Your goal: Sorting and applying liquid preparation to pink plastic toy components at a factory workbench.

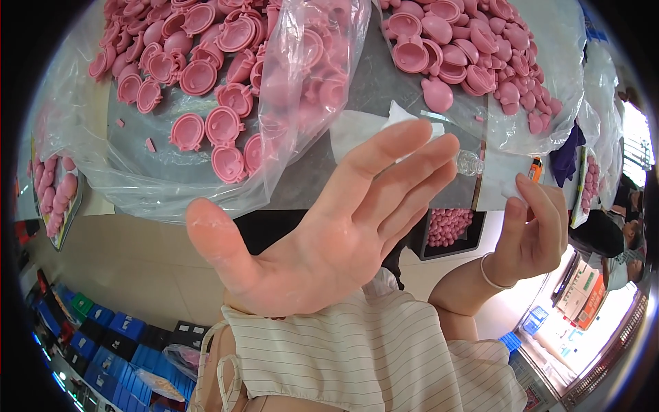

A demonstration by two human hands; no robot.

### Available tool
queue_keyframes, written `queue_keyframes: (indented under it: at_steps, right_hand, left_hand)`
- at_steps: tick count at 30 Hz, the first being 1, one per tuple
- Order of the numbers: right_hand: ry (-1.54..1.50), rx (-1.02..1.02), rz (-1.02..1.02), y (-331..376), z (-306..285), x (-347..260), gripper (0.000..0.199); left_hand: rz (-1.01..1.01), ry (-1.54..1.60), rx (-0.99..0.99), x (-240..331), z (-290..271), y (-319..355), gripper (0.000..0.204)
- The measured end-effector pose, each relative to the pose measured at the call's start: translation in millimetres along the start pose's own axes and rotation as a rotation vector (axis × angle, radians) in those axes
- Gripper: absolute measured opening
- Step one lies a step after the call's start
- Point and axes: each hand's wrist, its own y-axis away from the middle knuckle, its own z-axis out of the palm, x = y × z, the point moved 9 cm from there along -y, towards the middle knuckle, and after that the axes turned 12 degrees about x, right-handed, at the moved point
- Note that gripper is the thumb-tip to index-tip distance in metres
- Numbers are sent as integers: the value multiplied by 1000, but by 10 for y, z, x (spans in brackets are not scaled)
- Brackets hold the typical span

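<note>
Left hand (329, 240) raised palm up in front of the bench (377, 79), thumb and fingers spread wide, nothing on the palm. Its fingertips overlap a white sheet (350, 134) in view; contact cannot be told. Right hand (539, 230) lies to the right, fingers curled in toward the thumb, gap narrow; a whitish bit shows at the fingertips, but whether it is gripped cannot be told. Near this hand: an orange item with a dark end (535, 168) and a clear bottle (470, 165) lying on its side. Pink cup-shaped shells (224, 126) sit on the bench beyond the left hand, several with open sides up, others heaped behind or under clear film (206, 208). A second heap of rounded pink parts (438, 95) lies at upper right on a clear plastic sheet (511, 141). Below the bench edge, a black bin (446, 252) holds small pink balls (449, 223). Handling notes (judgement): keep the left palm flat and unhurried, clear of the loose film, which could snag and drag shells; keep the right pinch light and steady; take any shell by its rim, since the small side tabs look easy to catch.
</note>
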Motion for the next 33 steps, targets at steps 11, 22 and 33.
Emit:
queue_keyframes:
  at_steps: [11,22,33]
  right_hand:
    - [114,-208,-21,66,326,38,22]
    - [113,-191,19,61,294,49,23]
    - [-497,250,-73,25,-183,-230,25]
  left_hand:
    - [16,5,43,39,-84,-4,117]
    - [35,-362,-219,-24,-123,102,118]
    - [493,-1019,-418,149,-24,119,117]
